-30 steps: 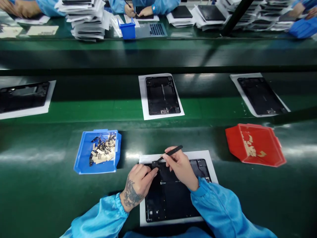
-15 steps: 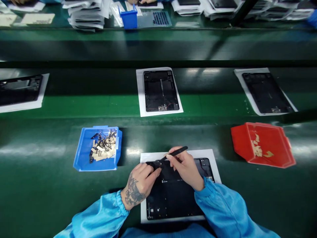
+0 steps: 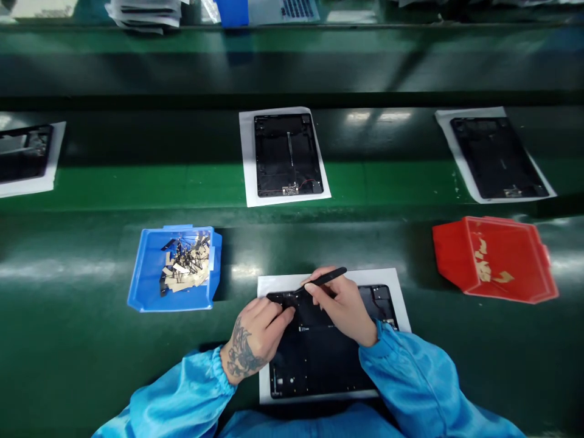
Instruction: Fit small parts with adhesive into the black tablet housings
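A black tablet back casing [image 3: 319, 359] lies on a white sheet [image 3: 381, 278] right in front of me. My left hand [image 3: 258, 337], tattooed and in a blue sleeve, has its fingertips on a small black strip [image 3: 283, 297] along the casing's upper edge. My right hand [image 3: 342, 307] grips slim black tweezers [image 3: 328, 277], whose tip is hidden behind my fingers close to that strip. The strip's far end is covered by my hands.
A blue tray [image 3: 146, 271] holding several black-and-tan parts stands to my left. A red tray [image 3: 495, 261] with tan scraps stands to my right. Further casings on white sheets lie across the green bench, and co-workers' stacks lie beyond it.
The whole scene has slid upward in view as my head tilted. The black strip now lies flatter along the casing, and the tweezers have come down closer to it.
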The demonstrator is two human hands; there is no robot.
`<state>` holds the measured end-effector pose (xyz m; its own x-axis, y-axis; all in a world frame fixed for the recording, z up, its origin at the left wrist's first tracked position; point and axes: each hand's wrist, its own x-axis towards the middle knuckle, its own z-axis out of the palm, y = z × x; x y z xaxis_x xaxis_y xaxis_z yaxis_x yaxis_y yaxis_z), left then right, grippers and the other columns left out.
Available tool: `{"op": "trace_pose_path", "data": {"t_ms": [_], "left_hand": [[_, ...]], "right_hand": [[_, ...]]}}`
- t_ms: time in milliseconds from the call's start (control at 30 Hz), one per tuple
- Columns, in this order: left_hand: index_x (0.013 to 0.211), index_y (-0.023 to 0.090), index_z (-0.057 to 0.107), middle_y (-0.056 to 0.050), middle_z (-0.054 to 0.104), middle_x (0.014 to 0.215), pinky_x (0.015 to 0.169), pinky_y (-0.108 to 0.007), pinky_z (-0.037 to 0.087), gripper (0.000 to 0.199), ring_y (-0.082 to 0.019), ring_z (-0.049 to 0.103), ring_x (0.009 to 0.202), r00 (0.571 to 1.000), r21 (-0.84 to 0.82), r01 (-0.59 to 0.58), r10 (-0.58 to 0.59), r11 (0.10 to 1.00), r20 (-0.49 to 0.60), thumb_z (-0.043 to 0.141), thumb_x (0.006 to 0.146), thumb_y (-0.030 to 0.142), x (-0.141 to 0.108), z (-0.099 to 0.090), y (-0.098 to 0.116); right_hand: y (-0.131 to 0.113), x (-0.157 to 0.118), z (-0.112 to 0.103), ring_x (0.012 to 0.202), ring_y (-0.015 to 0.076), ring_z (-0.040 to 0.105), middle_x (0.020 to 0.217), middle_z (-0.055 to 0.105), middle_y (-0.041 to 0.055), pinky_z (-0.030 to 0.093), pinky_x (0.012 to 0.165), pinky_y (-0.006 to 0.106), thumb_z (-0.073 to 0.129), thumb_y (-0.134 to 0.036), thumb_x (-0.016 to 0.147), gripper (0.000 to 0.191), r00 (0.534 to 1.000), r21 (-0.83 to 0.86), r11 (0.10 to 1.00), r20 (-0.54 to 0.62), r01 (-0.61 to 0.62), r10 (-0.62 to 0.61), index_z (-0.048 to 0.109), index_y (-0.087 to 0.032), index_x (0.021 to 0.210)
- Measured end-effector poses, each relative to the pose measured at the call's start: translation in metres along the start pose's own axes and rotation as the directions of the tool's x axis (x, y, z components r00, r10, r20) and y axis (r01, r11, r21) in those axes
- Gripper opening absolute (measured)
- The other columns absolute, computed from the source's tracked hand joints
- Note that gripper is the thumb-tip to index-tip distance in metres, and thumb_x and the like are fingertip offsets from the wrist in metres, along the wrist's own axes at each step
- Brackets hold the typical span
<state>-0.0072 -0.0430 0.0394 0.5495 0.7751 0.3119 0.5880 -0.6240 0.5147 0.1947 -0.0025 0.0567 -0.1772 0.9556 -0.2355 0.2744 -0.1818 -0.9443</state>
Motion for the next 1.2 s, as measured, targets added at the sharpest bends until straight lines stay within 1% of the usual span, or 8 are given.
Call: {"op": "trace_pose_path", "data": {"t_ms": [100,267,500,833,1067,1200], "left_hand": [[0.109,0.01,0.06,-0.007,0.061,0.078,0.059,-0.031,0.041,0.023,-0.018,0.05,0.069,1.0,-0.035,0.017,-0.018,0.999,-0.007,0.051,0.087,0.009,-0.003,0.0,0.0],[0.109,0.01,0.06,-0.009,0.062,0.081,0.06,-0.032,0.044,0.024,-0.019,0.052,0.072,0.999,-0.06,0.034,-0.033,0.998,0.003,0.051,0.087,0.008,-0.003,-0.004,0.0],[0.104,0.01,0.062,-0.009,0.062,0.082,0.06,-0.032,0.045,0.021,-0.019,0.052,0.071,0.998,-0.054,0.056,-0.056,0.997,-0.007,0.054,0.086,0.008,0.0,-0.012,0.005],[0.105,0.01,0.062,-0.01,0.062,0.085,0.063,-0.033,0.047,0.021,-0.019,0.053,0.074,0.996,-0.078,0.085,-0.085,0.993,-0.006,0.053,0.086,0.008,0.001,-0.014,0.007],[0.104,0.01,0.061,-0.01,0.062,0.085,0.063,-0.033,0.047,0.02,-0.019,0.052,0.074,0.995,-0.085,0.101,-0.101,0.991,0.003,0.054,0.085,0.008,0.001,-0.013,0.007],[0.105,0.009,0.061,-0.01,0.062,0.087,0.064,-0.033,0.048,0.021,-0.019,0.052,0.076,0.994,-0.085,0.106,-0.107,0.991,-0.009,0.054,0.085,0.007,0.001,-0.013,0.007]], "right_hand": [[-0.001,0.001,0.001,0.054,0.0096,0.058,0.069,0.059,-0.0035,0.045,0.051,0.02,0.06,-0.027,0.089,0.007,1.0,-0.023,1.0,0.009,0.007,-0.007,0.057,-0.02,0.091],[-0.003,0.001,0.003,0.054,0.0103,0.059,0.067,0.059,-0.0037,0.046,0.052,0.02,0.06,-0.026,0.089,0.006,1.0,-0.047,0.999,0.024,0.015,-0.014,0.058,-0.021,0.091],[-0.007,-0.001,0.004,0.06,0.0115,0.06,0.077,0.062,-0.0014,0.047,0.054,0.022,0.06,-0.027,0.089,0.006,0.999,-0.089,0.996,0.018,0.031,-0.029,0.06,-0.022,0.091],[-0.01,-0.002,0.006,0.061,0.0144,0.061,0.075,0.062,0.0003,0.047,0.053,0.023,0.059,-0.031,0.088,0.01,1.0,-0.09,0.996,0.001,-0.006,0.006,0.06,-0.021,0.089],[-0.007,-0.002,0.005,0.061,0.0126,0.06,0.077,0.062,-0.0007,0.047,0.054,0.022,0.06,-0.03,0.088,0.008,1.0,-0.082,0.997,-0.003,0.009,-0.009,0.06,-0.022,0.09],[-0.007,-0.002,0.005,0.06,0.0128,0.06,0.075,0.062,-0.0007,0.047,0.053,0.022,0.06,-0.031,0.088,0.01,1.0,-0.094,0.996,-0.006,0.011,-0.011,0.06,-0.021,0.089]]}}
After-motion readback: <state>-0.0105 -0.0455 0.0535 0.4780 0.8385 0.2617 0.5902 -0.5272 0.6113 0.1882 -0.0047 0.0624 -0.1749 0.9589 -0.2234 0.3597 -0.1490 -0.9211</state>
